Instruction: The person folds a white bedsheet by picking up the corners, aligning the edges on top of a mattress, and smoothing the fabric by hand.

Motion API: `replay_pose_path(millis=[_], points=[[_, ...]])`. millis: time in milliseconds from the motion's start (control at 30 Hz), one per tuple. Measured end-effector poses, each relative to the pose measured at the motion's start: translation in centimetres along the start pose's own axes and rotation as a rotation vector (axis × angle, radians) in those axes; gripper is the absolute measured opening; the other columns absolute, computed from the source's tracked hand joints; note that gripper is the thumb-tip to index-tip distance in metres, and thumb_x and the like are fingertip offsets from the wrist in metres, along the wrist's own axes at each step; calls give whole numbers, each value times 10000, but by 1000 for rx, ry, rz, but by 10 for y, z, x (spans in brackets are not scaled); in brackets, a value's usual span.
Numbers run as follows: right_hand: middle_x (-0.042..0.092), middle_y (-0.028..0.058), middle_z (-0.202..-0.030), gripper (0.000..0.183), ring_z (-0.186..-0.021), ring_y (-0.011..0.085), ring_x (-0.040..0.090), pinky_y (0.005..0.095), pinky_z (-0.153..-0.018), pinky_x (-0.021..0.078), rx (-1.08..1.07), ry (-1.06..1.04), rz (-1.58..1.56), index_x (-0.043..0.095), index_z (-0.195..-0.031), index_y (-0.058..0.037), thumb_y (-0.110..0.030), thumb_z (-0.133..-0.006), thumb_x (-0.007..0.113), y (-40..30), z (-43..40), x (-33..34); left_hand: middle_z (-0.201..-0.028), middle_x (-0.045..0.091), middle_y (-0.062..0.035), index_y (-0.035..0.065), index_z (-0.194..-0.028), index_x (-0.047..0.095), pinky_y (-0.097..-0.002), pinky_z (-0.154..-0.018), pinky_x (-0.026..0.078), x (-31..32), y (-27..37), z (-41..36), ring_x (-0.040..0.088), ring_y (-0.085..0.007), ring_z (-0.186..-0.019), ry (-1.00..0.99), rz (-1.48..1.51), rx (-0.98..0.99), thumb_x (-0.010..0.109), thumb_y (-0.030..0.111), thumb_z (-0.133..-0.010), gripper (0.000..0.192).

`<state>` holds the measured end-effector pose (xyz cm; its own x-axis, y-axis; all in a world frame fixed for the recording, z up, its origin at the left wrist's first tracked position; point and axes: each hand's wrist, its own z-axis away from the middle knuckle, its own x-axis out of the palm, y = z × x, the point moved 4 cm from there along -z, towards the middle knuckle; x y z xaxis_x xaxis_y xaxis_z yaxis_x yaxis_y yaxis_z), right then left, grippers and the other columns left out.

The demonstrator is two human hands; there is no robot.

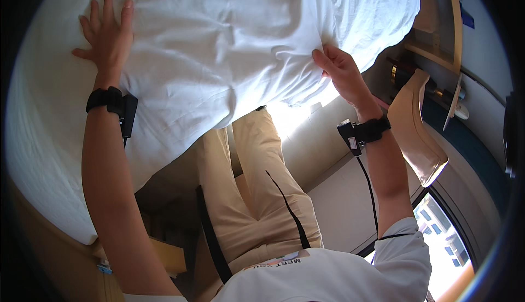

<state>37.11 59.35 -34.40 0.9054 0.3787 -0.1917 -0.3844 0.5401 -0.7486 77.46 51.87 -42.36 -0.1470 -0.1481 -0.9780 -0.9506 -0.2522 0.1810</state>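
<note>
A rumpled white sheet (184,60) covers the bed in front of me and hangs over its near edge. My left hand (106,35) lies on it with the fingers spread, pressing on the cloth and holding nothing. At the right, my right hand (340,66) pinches a fold of the sheet between thumb and fingers near the bed's edge. Creases run from that pinch toward the middle of the cloth. Each wrist carries a black strap with a small black box; the right box (350,137) trails a cable.
A beige padded chair part (414,125) stands close to my right forearm. Beyond it are a wooden frame (455,48) and a window (443,232). Below the bed's left side is a wooden box-like piece (168,257). My legs (262,187) stand against the bed's near side.
</note>
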Motion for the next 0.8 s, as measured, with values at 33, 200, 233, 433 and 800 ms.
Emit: replay_pose_path(millis=[33, 200, 233, 433, 800], points=[[556, -34, -727, 272, -631, 44, 458, 220, -590, 392, 30, -1, 8, 603, -872, -40, -304, -895, 543, 13, -6, -6, -1481, 140, -33, 340, -1395, 221, -727, -915, -17, 3, 4, -2, 62, -326, -1358, 10, -32, 4, 269, 681, -822, 669], [546, -25, -784, 333, -746, 59, 515, 242, -717, 447, 98, -162, -189, 575, -967, -51, -373, -888, 540, 21, 3, 27, -1469, 179, -57, 337, -1391, 228, -735, -911, 59, -14, -26, 0, 126, -350, -1342, 133, -126, 69, 316, 710, -789, 714], [583, -2, -869, 348, -850, 79, 544, 262, -788, 453, 80, -288, -191, 562, -1044, -45, -343, -866, 584, 30, 8, 30, -1451, 216, -84, 330, -1379, 261, -729, -913, 93, -21, -24, 14, 165, -354, -1330, 168, -111, 23, 353, 690, -792, 695], [607, 83, -1015, 528, -945, 186, 580, 318, -826, 451, -270, -359, 109, 351, -1258, 2, -204, -843, 605, 37, 13, 45, -1029, 568, -117, -9, -1034, 550, -331, -855, 406, -86, 114, 217, 535, -228, -950, 431, 662, -256, 599, 100, -834, 233], [476, 110, -1160, 471, -974, 198, 569, 292, -706, 554, 39, -416, 82, 231, -1298, -32, -114, -899, 467, -4, 53, 55, -909, 467, -76, 96, -945, 415, -386, -660, 302, -11, 267, 333, 441, -255, -826, 448, 781, -739, 734, 179, -609, 470]])
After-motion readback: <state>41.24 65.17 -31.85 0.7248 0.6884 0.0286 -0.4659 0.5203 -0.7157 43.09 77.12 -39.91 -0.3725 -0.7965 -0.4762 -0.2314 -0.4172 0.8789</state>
